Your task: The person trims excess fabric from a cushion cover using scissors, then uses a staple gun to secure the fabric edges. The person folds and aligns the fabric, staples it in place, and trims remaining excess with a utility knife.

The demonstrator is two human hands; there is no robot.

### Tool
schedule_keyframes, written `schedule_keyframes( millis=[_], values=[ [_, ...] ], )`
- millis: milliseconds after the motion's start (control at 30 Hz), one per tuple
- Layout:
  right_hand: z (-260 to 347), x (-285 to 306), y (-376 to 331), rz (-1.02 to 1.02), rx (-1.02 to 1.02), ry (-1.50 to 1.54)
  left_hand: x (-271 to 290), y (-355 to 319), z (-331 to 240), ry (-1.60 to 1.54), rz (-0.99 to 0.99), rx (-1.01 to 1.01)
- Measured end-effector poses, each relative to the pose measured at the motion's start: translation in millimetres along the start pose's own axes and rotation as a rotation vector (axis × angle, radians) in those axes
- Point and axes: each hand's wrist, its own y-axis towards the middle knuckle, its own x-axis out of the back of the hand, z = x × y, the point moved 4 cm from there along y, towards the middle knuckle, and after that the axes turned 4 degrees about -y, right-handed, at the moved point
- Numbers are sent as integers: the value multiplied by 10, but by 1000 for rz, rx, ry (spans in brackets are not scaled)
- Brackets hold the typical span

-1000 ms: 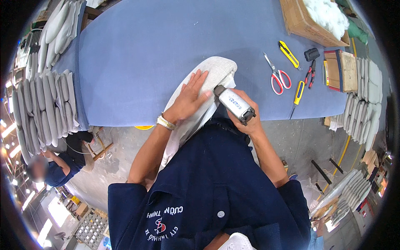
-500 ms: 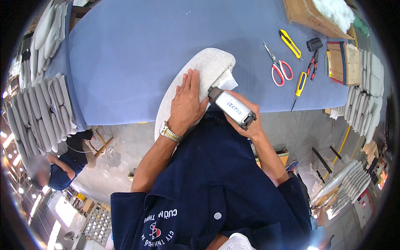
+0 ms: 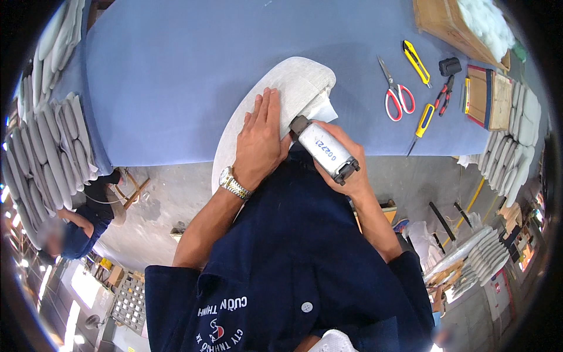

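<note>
Compared with a second ago, the dark nose of the silver, block-bodied handheld tool (image 3: 326,149) sits farther from the far end of the pale grey, curved, fabric-covered cushion (image 3: 296,88), and more of the loose white fabric flap (image 3: 321,110) shows beyond it — which suggests that the work has moved to a nearer stretch of the right edge. The cushion rests slantwise on the blue cloth-covered counter (image 3: 164,94), its near end reaching past the near edge toward the body. The left hand (image 3: 258,138) lies flat on the cushion, fingers close together and pointing to the far side, palm down and grasping nothing; a silver-and-gold metal watch (image 3: 236,186) circles that wrist. The right hand (image 3: 352,155) is wrapped around the tool, forearm coming in from the near right, the nose aimed far and left, close beside the left thumb. Red-handled steel scissors (image 3: 394,97) and a yellow-handled screwdriver (image 3: 422,124) lie farther right — both apart from the hands.
</note>
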Motion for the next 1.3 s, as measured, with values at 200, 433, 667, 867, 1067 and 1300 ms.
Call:
schedule_keyframes(
  millis=[200, 433, 667, 867, 1067, 1300],
  values=[
    [-39, -13, -69, -28, 56, -1, 21, -22, 10, -3, 3, -1],
    [-14, 6, -98, 36, 62, -28, 26, -14, 18, -42, 5, 0],
    [89, -87, -49, 38, -70, 28, -19, -5, 20, -36, -5, 22],
    [42, -112, -47, -13, 145, 55, 107, -47, 109, -3, -32, -70],
    [220, 41, 91, -81, 136, -116, 190, 99, -48, -53, -155, -219],
    [174, 660, 166, -115, -26, -275, 47, 589, -704, -36, 53, -238]
  ],
)
